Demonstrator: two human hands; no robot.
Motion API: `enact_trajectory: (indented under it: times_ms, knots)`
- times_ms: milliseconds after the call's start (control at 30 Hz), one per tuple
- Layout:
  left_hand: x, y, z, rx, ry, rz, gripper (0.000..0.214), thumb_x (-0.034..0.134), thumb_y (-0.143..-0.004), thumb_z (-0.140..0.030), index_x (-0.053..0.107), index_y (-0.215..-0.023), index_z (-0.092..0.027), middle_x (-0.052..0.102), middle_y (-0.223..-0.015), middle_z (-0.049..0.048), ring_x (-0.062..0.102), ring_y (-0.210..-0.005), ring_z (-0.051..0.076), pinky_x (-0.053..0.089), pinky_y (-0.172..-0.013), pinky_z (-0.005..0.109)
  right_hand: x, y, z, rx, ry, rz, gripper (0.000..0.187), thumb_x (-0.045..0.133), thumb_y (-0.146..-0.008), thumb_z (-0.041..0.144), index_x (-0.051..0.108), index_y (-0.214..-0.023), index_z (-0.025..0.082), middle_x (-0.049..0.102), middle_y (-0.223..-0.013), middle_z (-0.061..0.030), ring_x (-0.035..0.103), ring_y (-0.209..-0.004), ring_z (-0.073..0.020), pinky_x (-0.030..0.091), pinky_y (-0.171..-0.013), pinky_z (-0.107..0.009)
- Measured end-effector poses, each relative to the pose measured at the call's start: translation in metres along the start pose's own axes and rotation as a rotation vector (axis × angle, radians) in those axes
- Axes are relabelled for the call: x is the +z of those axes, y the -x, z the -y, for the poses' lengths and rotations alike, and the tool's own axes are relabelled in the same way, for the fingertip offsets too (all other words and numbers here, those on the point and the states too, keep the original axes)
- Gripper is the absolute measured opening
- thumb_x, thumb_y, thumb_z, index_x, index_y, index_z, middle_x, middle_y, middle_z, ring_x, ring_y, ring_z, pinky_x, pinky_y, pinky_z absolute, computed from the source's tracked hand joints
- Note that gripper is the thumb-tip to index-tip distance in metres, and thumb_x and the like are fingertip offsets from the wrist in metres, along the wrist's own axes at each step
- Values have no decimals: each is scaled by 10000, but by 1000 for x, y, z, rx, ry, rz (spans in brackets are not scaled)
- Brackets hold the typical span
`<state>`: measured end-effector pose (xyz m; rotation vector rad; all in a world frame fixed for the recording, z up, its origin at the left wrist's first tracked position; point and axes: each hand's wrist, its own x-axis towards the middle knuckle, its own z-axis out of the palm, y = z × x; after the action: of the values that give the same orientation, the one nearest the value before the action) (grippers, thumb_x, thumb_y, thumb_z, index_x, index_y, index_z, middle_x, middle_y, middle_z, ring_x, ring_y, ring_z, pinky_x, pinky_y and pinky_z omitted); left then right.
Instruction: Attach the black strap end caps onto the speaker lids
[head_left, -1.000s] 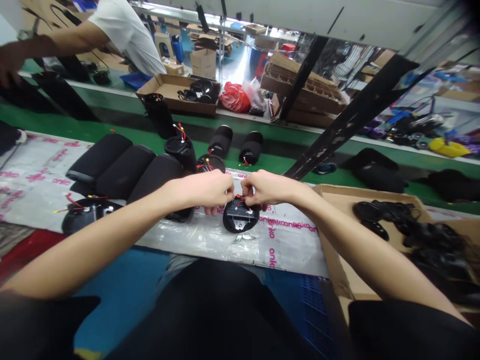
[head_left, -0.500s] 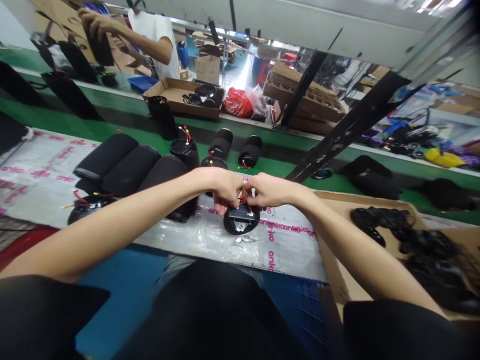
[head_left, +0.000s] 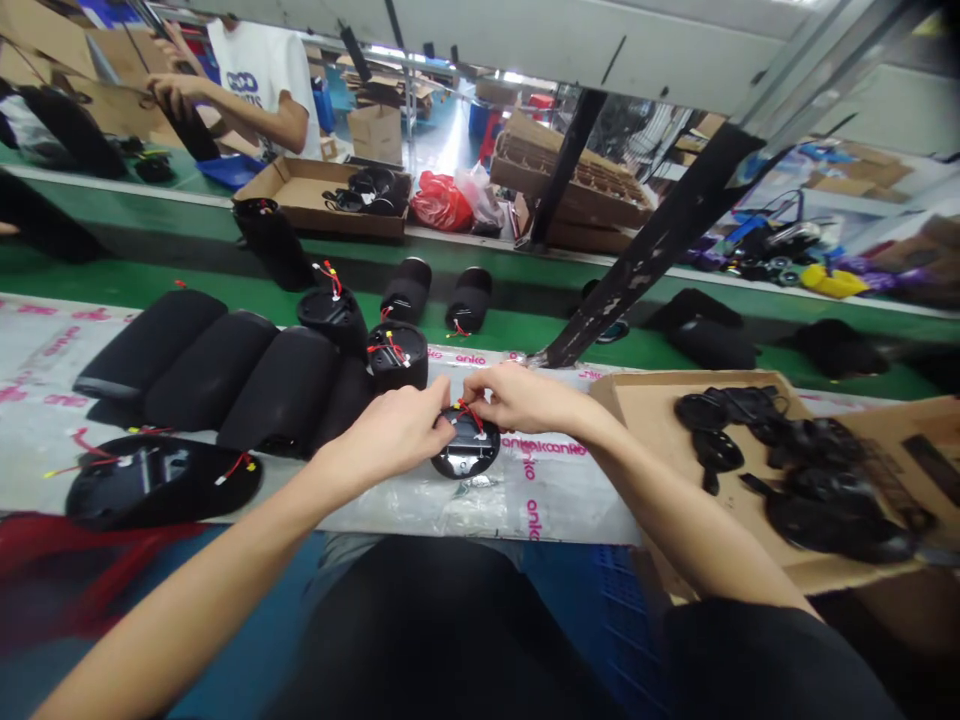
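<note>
Both the left hand [head_left: 386, 437] and right hand [head_left: 523, 397] pinch (fingertips almost meeting) red wires [head_left: 469, 414] on a round black speaker cap [head_left: 469, 452].

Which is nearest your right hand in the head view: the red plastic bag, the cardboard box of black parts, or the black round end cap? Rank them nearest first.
From the right hand:
1. Black round end cap: just left of the hand, its red wires at the fingertips.
2. Cardboard box of black parts: to the hand's right, on the bench.
3. Red plastic bag: far side, beyond the green belt.
</note>
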<state>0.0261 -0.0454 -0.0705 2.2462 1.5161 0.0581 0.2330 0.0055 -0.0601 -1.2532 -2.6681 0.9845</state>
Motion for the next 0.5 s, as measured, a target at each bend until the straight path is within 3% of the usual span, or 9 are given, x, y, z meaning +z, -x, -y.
enact_trajectory:
  times_ms: [133,233,300,367,500]
  knots:
    - [12,11,16,-20,258,-45,173,562,-976,-367,600,-1109,-263,597,-632,-59,628,-593,216,368,-577,286,14,10,-5,-4,-142,-86,169,658,-968,142,825,-963,162,794,-844,-24,667,-744,-153,446,-700,-256]
    - [26,17,27,19,349,-199,395,661,-935,-586,618,-1157,-263,674,-802,-25,672,-685,218,481,-639,308,19,38,-25,92,-336,-197,285,653,-1053,360,805,-1218,184,835,-1030,-48,732,-786,-160,517,-726,-266]
    - [33,14,32,51,371,-335,524,727,-877,-654,614,-1196,-254,722,-1017,30,714,-830,250,553,-733,352,15,74,-51,274,-316,-304,355,633,-1065,472,778,-1274,224,833,-1099,-48,761,-826,-170,561,-762,-281]
    - [37,8,33,106,380,-383,553,744,-870,-650,606,-1229,-253,713,-1193,66,731,-974,283,588,-824,393,7,120,-85,567,-130,-437,306,641,-1049,496,784,-1168,253,823,-1089,-44,771,-909,-192,588,-850,-308]
    - [31,-8,27,243,337,-260,387,693,-937,-549,635,-1196,-267,703,-1252,57,741,-1098,298,598,-922,425,4,211,-160,1003,82,-623,172,705,-935,304,708,-1049,175,743,-1145,-211,699,-1157,-381,520,-1056,-561]
